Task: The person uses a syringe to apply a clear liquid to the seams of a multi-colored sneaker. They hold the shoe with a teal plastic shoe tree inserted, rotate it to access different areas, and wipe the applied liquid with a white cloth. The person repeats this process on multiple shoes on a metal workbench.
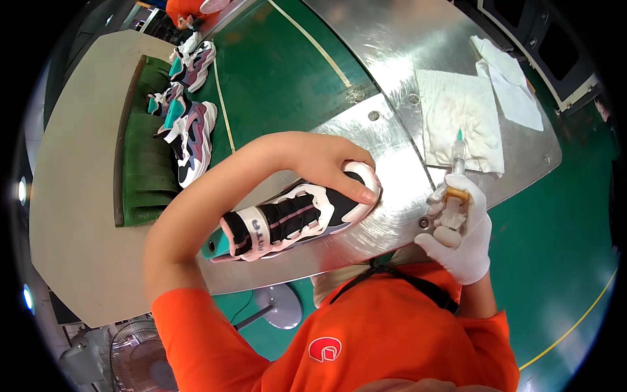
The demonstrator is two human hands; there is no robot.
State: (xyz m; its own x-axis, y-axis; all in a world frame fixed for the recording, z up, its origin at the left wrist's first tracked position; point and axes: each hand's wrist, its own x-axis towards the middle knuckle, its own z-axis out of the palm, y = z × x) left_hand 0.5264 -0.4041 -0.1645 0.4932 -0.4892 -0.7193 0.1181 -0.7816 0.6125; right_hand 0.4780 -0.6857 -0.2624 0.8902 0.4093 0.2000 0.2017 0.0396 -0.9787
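A black, white and pink sneaker (294,219) rests on the metal table, its toe pointing right and its teal heel to the left. My bare left hand (330,163) grips the toe end, with the thumb over the front and the other fingers mostly hidden behind it. In a white glove, my right hand (460,225) is wrapped round a clear syringe (458,160) with a yellowish finger grip. The syringe's green tip points away from me, over a crumpled white cloth (454,111). Sneaker and syringe are apart.
On the left, several similar sneakers (192,140) sit along a green conveyor belt (274,72) and a green padded rack (153,196). A second white cloth (516,91) lies at the far right of the metal table (372,222). A fan (137,353) stands at the lower left.
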